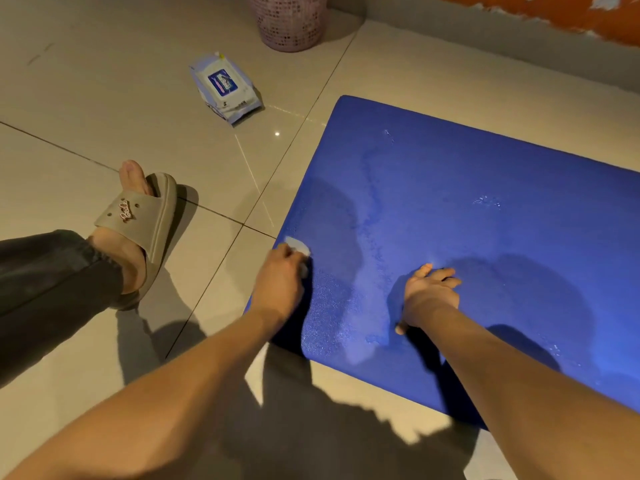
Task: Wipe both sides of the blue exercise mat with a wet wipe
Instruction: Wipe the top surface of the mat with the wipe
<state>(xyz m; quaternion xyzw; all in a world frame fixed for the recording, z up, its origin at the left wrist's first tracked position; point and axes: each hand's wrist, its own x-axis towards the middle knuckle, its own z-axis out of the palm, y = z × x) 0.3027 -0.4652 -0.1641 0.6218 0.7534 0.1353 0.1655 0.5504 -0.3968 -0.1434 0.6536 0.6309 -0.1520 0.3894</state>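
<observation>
The blue exercise mat (485,209) lies flat on the tiled floor and fills the right half of the view, with damp streaks down its left part. My left hand (282,277) grips a white wet wipe (298,245) and holds it against the mat's left edge. My right hand (429,294) rests on the mat further right, fingers spread and pressing down.
A pack of wet wipes (225,88) lies on the tiles beyond the mat's far left corner. Behind it stands a pink perforated bin (289,20). My foot in a beige slipper (143,230) is planted left of the mat. A wall runs along the far right.
</observation>
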